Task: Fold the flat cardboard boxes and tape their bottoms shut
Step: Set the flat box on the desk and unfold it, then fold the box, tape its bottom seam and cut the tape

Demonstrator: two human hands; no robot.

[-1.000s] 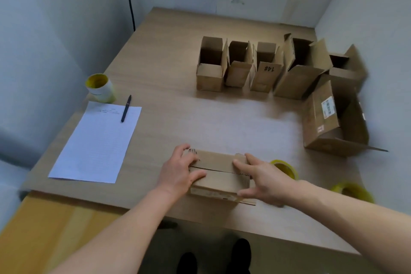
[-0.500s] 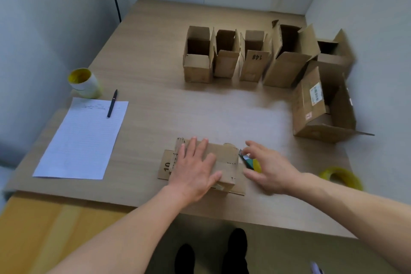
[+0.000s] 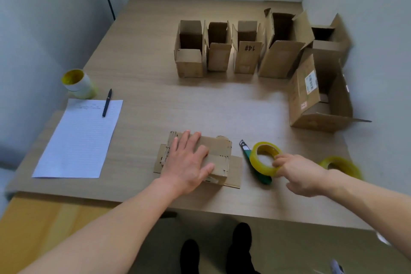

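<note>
A small cardboard box (image 3: pixel 220 153) lies near the table's front edge with its bottom flaps folded shut and facing up. My left hand (image 3: pixel 189 162) presses flat on those flaps, fingers straight. To the right, my right hand (image 3: pixel 298 173) grips a yellow tape roll (image 3: pixel 264 158) at its near rim and tilts it up off the table. A green utility knife (image 3: pixel 253 162) lies partly under that roll.
Several folded boxes (image 3: pixel 218 49) stand open in a row at the back, a larger one (image 3: pixel 315 95) lies on its side at the right. A second yellow tape roll (image 3: pixel 342 165) lies behind my right wrist. Paper (image 3: pixel 77 140), pen (image 3: pixel 107 103) and a third roll (image 3: pixel 77 82) lie at the left.
My right hand left the box, reached right and took hold of the tape roll, lifting its edge. My left hand shifted from gripping the box's side to pressing flat on top.
</note>
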